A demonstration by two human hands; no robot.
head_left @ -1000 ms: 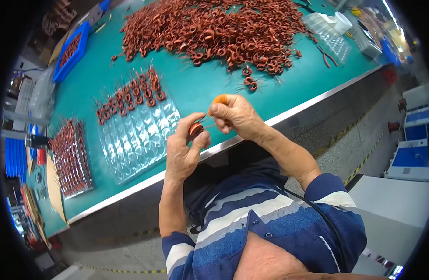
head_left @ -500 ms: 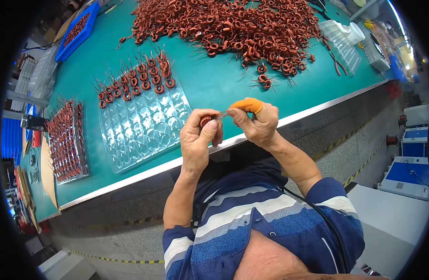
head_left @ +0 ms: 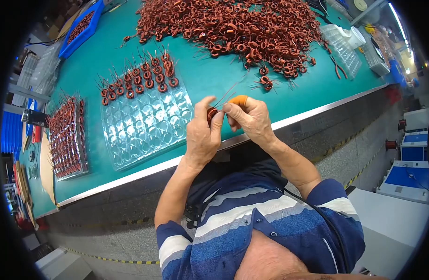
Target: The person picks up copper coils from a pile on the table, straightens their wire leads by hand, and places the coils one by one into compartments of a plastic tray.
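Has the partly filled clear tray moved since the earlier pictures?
No, not visibly. The partly filled clear tray keeps its spacing from the table's front edge and from the loaded tray on its left; the whole view has shifted instead.

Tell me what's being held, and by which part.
The left hand pinches a coil by its body; whether the right hand grips wires is unclear.

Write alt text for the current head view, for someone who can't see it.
A person's left hand holds a reddish wire coil beside the right hand, which wears an orange finger cover. On the green bench lie a partly filled clear tray, a coil-laden tray to its left, and a large heap of similar coils.
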